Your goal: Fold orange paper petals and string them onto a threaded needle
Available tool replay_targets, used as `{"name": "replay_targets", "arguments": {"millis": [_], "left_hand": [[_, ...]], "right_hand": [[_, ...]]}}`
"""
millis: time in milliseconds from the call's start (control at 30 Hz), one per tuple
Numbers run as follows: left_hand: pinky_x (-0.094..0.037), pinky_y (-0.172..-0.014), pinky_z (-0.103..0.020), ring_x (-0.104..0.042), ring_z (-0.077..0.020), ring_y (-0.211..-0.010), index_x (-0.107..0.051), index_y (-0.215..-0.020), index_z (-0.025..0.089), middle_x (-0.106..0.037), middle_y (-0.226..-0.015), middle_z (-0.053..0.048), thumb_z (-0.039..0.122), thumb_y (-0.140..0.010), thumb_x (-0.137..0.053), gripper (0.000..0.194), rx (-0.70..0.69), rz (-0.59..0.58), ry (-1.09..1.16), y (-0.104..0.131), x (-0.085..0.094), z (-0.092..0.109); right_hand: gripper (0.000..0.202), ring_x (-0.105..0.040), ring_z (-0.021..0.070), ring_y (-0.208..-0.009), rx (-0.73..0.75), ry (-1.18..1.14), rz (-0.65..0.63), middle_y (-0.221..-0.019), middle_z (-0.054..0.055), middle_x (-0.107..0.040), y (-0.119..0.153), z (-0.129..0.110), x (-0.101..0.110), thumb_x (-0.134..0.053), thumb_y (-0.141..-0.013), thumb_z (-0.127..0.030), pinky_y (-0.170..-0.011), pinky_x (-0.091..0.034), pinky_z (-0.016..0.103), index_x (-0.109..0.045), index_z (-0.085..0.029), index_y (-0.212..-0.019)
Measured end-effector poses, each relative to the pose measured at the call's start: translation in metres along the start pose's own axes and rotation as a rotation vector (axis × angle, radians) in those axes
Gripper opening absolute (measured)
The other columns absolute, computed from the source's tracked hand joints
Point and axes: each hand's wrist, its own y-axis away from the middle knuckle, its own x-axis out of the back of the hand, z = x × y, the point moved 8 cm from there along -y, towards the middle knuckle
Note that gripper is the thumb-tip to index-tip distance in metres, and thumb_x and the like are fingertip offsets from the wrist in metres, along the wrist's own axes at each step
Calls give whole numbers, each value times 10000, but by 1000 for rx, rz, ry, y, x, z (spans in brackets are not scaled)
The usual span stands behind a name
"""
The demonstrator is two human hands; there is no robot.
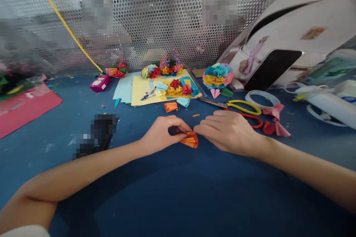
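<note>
My left hand [161,135] pinches a small orange pleated paper piece [190,140] between thumb and fingers, its folds fanned out towards the lower right. My right hand [226,131] is closed, its fingertips at the upper right edge of the same piece; its thumb is hidden. Just beyond the hands lie another orange folded paper piece [170,107], a light blue folded piece [183,102] and a small orange scrap [196,115]. Behind my right hand are scissors with a yellow handle [244,106] and a red handle [254,121].
Paper sheets [136,96] bear several folded pieces and a compass [148,93]. Paper flower balls [218,76] stand along the perforated metal screen [155,26]. A tape roll [263,100], pink paper bows [275,122], a pale backpack [280,26] and a phone [272,69] are right; a purple box [100,83] is left.
</note>
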Motion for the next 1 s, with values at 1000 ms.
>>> {"name": "replay_targets", "arguments": {"millis": [1000], "left_hand": [[-439, -800, -296, -658, -140, -758, -711, -782, 171, -761, -805, 0, 125, -858, -720, 89, -160, 64, -171, 3, 7, 11]], "right_hand": [[279, -507, 147, -600, -27, -15, 34, -647, 5, -603, -2, -1, 2, -418, -1037, -138, -612, -326, 296, -624, -165, -852]]}}
